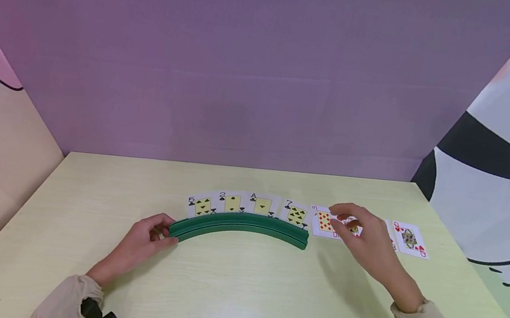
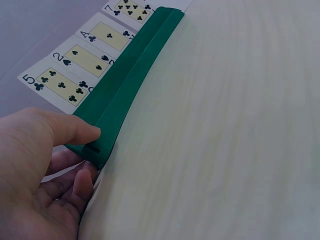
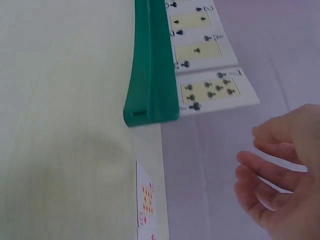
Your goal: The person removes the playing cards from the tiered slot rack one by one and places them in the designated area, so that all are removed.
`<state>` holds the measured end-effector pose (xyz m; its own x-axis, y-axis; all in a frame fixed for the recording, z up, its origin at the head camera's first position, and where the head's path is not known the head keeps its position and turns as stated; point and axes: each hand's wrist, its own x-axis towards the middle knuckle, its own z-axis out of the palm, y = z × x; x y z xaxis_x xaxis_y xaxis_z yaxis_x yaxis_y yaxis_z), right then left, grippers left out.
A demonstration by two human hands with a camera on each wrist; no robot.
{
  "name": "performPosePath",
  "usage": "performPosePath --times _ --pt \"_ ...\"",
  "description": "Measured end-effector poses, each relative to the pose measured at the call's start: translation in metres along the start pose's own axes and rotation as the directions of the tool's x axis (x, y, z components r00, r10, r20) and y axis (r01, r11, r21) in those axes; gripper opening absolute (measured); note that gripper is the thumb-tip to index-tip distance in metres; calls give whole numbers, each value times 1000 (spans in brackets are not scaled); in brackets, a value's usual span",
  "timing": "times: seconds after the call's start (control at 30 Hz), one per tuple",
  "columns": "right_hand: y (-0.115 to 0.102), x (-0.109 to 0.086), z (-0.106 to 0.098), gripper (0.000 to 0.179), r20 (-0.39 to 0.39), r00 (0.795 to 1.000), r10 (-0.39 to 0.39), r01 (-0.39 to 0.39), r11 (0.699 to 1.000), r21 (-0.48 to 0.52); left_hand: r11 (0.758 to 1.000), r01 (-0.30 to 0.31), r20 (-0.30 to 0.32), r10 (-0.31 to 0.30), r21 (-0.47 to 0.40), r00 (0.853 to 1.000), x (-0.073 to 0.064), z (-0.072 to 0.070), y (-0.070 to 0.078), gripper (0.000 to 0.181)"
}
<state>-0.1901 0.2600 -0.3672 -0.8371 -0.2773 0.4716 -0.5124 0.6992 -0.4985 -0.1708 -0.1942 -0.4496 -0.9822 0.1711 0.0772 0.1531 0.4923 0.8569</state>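
A curved green card holder (image 1: pixel 242 222) holds a row of playing cards: the five of clubs (image 1: pixel 202 206), two of spades (image 1: pixel 232 203), ace of clubs (image 1: pixel 262 206) and seven of clubs (image 1: pixel 297 215). My left hand (image 1: pixel 146 238) grips the holder's left end, one digit on top, as the left wrist view shows. On the right, my right hand (image 1: pixel 367 244) hovers over a row of red cards with its fingers loosely bent and nothing between them. The ten of diamonds (image 1: pixel 323 221) lies just left of its fingertips; the hand partly hides the cards behind it.
At the right end of the row lies the queen of hearts (image 1: pixel 409 238). The pale wooden table (image 1: pixel 227 295) meets a purple backdrop (image 1: pixel 247 72) behind the cards. A panda-printed panel (image 1: pixel 501 164) stands along the right side.
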Motion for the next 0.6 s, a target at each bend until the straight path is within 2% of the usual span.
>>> performPosePath --times 0.23,0.4,0.6 --pt "-12 -1 14 16 -68 998 15 -12 999 49 1000 18 -4 -18 12 1000 0 1 0 27" --pt "-14 -2 27 15 -98 995 -8 16 997 81 1000 8 0 -8 16 1000 0 0 1 28" --pt "-11 -5 44 13 -134 991 7 4 996 87 1000 15 -4 -15 4 1000 -1 -1 1 28"
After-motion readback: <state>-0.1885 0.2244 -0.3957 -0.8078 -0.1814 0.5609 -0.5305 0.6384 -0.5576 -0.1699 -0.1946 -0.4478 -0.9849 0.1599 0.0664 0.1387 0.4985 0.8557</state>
